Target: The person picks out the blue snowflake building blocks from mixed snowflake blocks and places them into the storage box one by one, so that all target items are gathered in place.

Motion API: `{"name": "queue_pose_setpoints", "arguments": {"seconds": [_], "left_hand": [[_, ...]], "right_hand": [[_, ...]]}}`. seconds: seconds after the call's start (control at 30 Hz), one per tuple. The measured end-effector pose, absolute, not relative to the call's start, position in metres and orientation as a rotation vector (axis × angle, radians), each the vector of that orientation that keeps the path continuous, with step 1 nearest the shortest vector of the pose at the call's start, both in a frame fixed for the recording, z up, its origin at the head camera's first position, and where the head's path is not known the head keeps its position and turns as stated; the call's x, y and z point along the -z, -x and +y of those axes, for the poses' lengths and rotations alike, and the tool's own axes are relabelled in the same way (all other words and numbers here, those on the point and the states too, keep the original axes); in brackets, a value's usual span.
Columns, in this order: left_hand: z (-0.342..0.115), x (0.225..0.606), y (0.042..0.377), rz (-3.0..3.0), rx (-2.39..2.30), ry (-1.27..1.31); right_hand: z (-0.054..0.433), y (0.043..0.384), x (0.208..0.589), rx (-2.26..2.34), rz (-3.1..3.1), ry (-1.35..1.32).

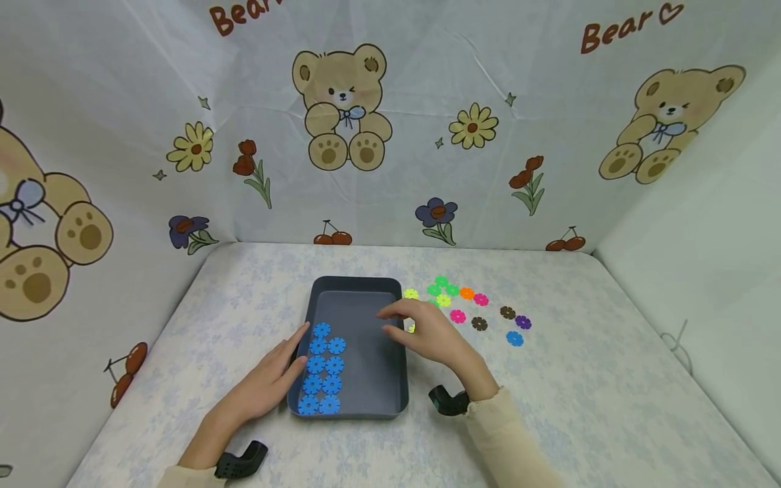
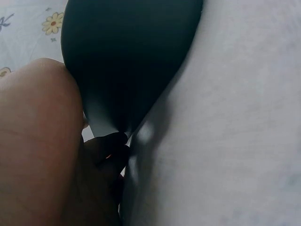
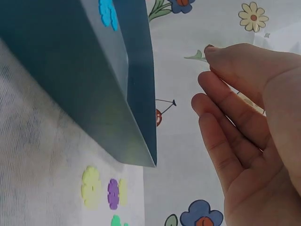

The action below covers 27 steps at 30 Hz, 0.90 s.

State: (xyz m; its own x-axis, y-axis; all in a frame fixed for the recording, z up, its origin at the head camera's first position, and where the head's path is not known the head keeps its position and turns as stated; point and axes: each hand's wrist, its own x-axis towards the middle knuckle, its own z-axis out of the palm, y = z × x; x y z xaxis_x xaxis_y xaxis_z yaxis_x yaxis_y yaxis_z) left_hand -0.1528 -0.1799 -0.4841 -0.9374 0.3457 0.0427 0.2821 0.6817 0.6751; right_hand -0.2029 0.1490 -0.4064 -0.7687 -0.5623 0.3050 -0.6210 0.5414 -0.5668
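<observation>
A dark grey rectangular tray (image 1: 372,366) lies on the table, with several blue notched flower-shaped discs (image 1: 315,364) in two columns along its left side. My left hand (image 1: 268,383) rests against the tray's left rim, fingers stretched along it. In the left wrist view the tray's dark side (image 2: 131,56) fills the top, and that hand's fingers are in shadow. Over the tray's right rim hovers my right hand (image 1: 430,332), thumb and fingers apart with nothing between them. The right wrist view shows the right hand (image 3: 254,108) beside the tray's corner (image 3: 141,146).
Right of the tray lie loose discs: green (image 1: 442,280), orange (image 1: 466,293), pink (image 1: 457,316), brown (image 1: 479,324), purple (image 1: 523,322) and one blue (image 1: 515,338). The right hand partly hides some yellow ones. A bear-print cloth (image 1: 403,190) hangs behind the table.
</observation>
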Motion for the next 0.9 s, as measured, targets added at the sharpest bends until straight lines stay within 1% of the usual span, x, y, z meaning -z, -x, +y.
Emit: {"name": "queue_pose_setpoints", "arguments": {"seconds": [0.57, 0.9], "left_hand": [[-0.181, 0.484, 0.153, 2.796, -1.097, -0.515], [-0.181, 0.485, 0.153, 2.793, -1.093, -0.513]], "right_hand": [[0.176, 0.198, 0.409, -1.058, -2.619, -1.043], [0.198, 0.200, 0.407, -1.011, -2.636, -0.933]]}}
